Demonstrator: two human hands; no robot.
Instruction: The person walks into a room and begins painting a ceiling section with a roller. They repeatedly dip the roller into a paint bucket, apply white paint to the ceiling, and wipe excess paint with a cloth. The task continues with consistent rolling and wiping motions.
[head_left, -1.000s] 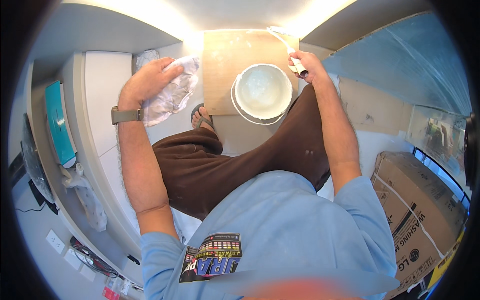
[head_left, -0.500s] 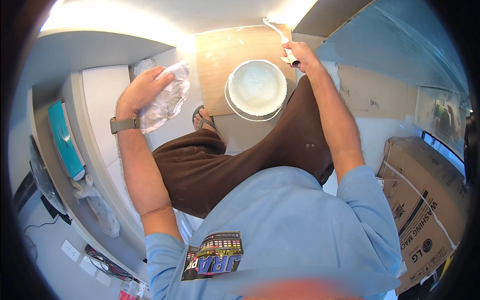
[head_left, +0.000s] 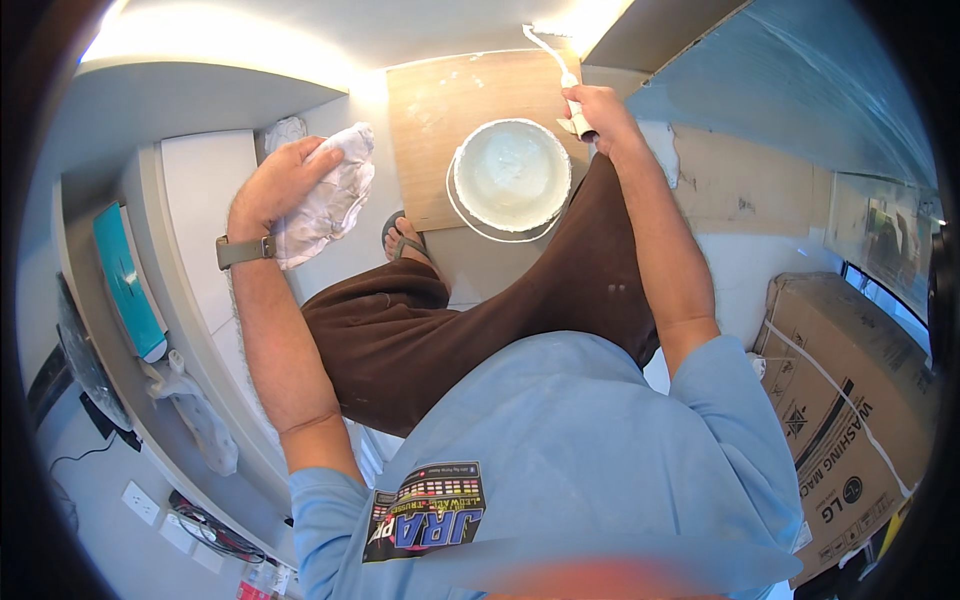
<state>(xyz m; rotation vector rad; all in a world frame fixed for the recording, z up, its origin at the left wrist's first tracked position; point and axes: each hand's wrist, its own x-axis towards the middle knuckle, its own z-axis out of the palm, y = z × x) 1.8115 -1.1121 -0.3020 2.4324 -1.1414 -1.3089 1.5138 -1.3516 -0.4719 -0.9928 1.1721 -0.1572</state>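
Observation:
In my left hand (head_left: 272, 188) is a crumpled white rag (head_left: 335, 200), the fingers closed over its upper edge. My right hand (head_left: 608, 122) is wrapped round the pale handle of what looks like a paint roller (head_left: 545, 46). Its thin bent white frame reaches up to the bright lower wall, where the glare hides the far end. Between my hands stands a white bucket (head_left: 460, 195), coated inside with white paint, its wire handle hanging down on the near side. The bucket rests partly on a flat wooden board (head_left: 422, 110).
Left of me runs an open shelf unit (head_left: 160, 310) with a teal box (head_left: 128, 280) and a plastic bag (head_left: 195, 412). A large cardboard carton (head_left: 850, 400) stands at the right. Blue plastic sheeting (head_left: 800, 90) covers the upper right. My sandalled foot (head_left: 408, 240) is near the bucket.
My right hand and the roller have shifted very slightly up and left in the picture. The left hand keeps hold of the rag, and the whole view has drifted a little.

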